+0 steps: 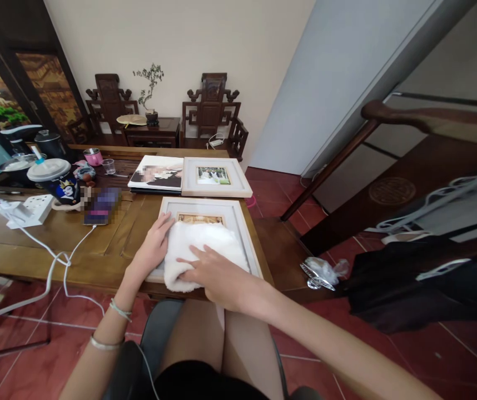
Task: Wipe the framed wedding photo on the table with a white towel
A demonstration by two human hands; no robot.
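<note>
A white picture frame [238, 222] lies flat at the near edge of the wooden table [55, 239]. A white fluffy cloth [200, 241] covers most of its glass. My right hand [215, 275] presses flat on the cloth's near part, fingers spread. My left hand [153, 244] rests on the frame's left border, its fingers touching the cloth's left edge. Behind it lie a second white frame [216, 176] and a photo print [157, 173].
A phone [100, 206] on a white cable, a power strip [25, 211], a lidded cup [55, 178], a pink cup [93, 156] and kettles fill the table's left. Carved chairs [211, 111] stand at the far wall. A dark garment [422, 283] and crumpled plastic [322, 272] lie at right.
</note>
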